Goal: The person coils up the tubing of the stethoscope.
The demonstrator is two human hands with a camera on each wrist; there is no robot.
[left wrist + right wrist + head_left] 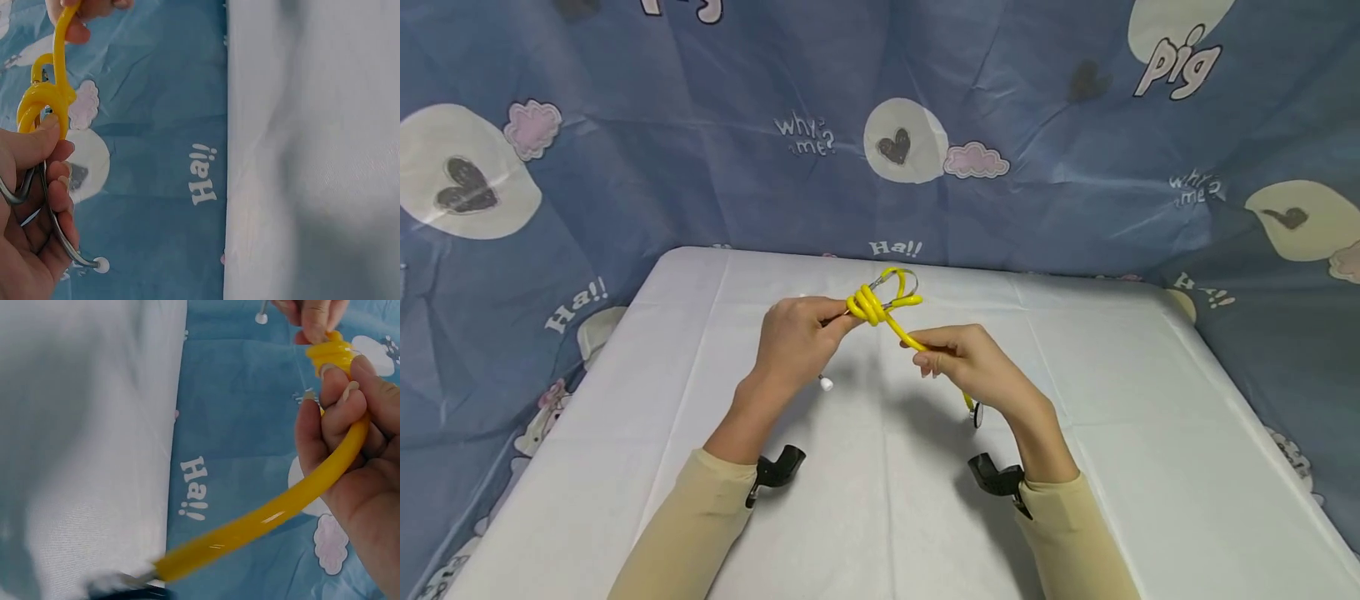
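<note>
**Glossy yellow-tubed stethoscope point(867, 307) held in the air above a white cloth-covered table point(1150, 383)**

Thick, smooth tubing winds in several tight loops around the stethoscope's thin silvery metal ear tubes point(69, 246), making a rounded, knot-like bundle; a yellow loop and a thin curved metal strip stick out beyond it. The bundle sits at the left hand's fingertips: the left hand point(793, 337) pinches its near edge between thumb and fingers, the metal tubes running along the palm. A small round white ear tip point(826, 383) hangs below that hand. To the bundle's right, the right hand point(966, 358) curls its fingers around the tubing leaving it. Past this grip, the tubing drops to a round metal chest piece point(977, 415) with a dark rim.

Both arms wear pale beige sleeves point(688, 525), with a curved black device point(782, 467) at each wrist. The table's covering shows straight fold creases and soft shadows. Behind and to both sides hangs wrinkled blue fabric point(737, 200), printed with off-white circles bearing dark hearts, pink clouds and "why me?", "Ha!!" and "pig".
</note>
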